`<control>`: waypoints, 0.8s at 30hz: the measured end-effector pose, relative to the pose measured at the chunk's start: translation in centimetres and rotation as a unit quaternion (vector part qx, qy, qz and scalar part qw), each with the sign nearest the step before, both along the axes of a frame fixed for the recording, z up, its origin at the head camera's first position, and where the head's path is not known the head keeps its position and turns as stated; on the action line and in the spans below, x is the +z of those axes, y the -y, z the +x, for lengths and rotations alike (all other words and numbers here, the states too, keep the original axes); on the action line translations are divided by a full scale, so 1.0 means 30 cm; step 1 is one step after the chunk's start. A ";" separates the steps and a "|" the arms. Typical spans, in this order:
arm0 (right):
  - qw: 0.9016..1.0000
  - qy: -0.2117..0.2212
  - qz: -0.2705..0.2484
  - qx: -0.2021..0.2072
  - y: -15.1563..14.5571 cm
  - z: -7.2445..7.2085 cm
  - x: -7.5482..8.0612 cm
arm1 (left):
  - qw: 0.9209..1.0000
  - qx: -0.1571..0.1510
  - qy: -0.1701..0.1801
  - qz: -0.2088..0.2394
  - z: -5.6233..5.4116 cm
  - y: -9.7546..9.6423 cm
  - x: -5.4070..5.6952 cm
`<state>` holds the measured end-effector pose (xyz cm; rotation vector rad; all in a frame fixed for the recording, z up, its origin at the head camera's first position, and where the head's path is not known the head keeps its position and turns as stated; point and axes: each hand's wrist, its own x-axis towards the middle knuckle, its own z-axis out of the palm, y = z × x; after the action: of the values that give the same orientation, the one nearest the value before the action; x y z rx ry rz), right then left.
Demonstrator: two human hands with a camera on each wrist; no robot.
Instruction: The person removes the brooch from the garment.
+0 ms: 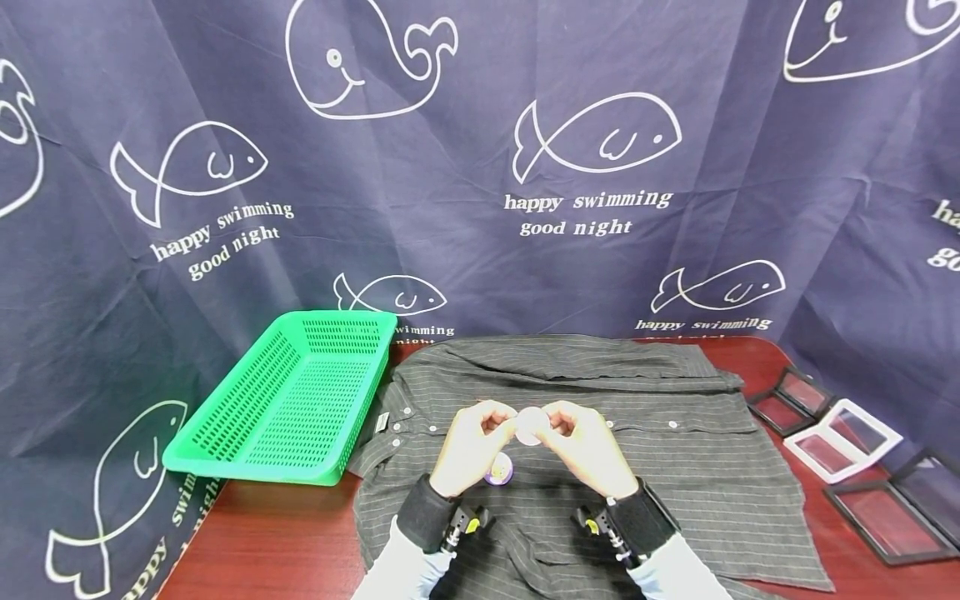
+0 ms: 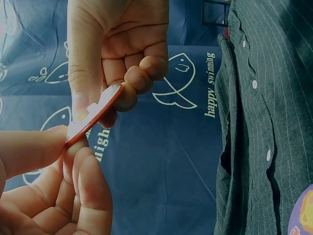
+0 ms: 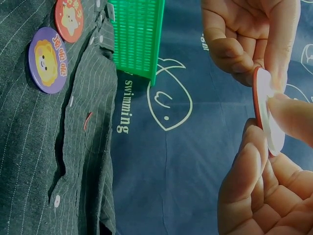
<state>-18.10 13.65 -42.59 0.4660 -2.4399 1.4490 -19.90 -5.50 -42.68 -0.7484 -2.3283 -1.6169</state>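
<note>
A round badge (image 1: 533,426) with a red edge and a pale back is held up between both hands. My left hand (image 1: 475,446) pinches one side of it with thumb and fingers. The opposite side is pinched by my right hand (image 1: 588,443). Edge-on, the badge (image 2: 93,117) shows in the left wrist view. Below the hands, a dark striped shirt (image 1: 690,471) lies spread out with buttons along its front. On it, beside my left hand, is a purple badge (image 3: 47,61) with a lion face. A red badge (image 3: 69,20) lies close to that one.
At the left stands a green plastic basket (image 1: 341,454) with slotted walls. Several hinged frames, including a white frame (image 1: 840,437), lie at the right of the red-brown table (image 1: 277,533). A dark blue curtain (image 1: 465,208) hangs behind.
</note>
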 end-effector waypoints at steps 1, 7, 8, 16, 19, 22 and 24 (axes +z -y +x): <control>1.000 -0.001 -0.001 0.000 0.000 0.000 0.000 | 1.000 -0.001 0.000 0.001 -0.001 0.000 0.000; 1.000 -0.006 0.000 -0.004 -0.001 0.003 0.003 | 1.000 -0.009 0.000 0.013 -0.005 0.000 -0.003; 1.000 -0.008 0.001 -0.004 -0.001 0.004 0.003 | 1.000 -0.009 0.000 0.015 -0.005 0.000 -0.003; 1.000 -0.026 0.004 -0.004 0.000 0.002 -0.006 | 1.000 -0.001 0.005 0.017 -0.002 -0.004 0.002; 1.000 -0.017 -0.003 -0.001 -0.002 0.000 -0.005 | 1.000 0.005 0.004 0.010 0.005 -0.009 0.011; 1.000 -0.004 -0.012 0.002 -0.005 -0.003 -0.004 | 1.000 0.006 -0.001 0.009 0.024 -0.013 0.040; 1.000 0.002 -0.018 0.003 -0.007 -0.004 -0.003 | 1.000 0.001 -0.005 0.013 0.042 -0.015 0.068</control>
<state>-18.22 13.86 -42.67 0.4636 -2.4133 1.4936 -18.63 -5.05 -40.64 -0.7465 -2.2967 -1.6356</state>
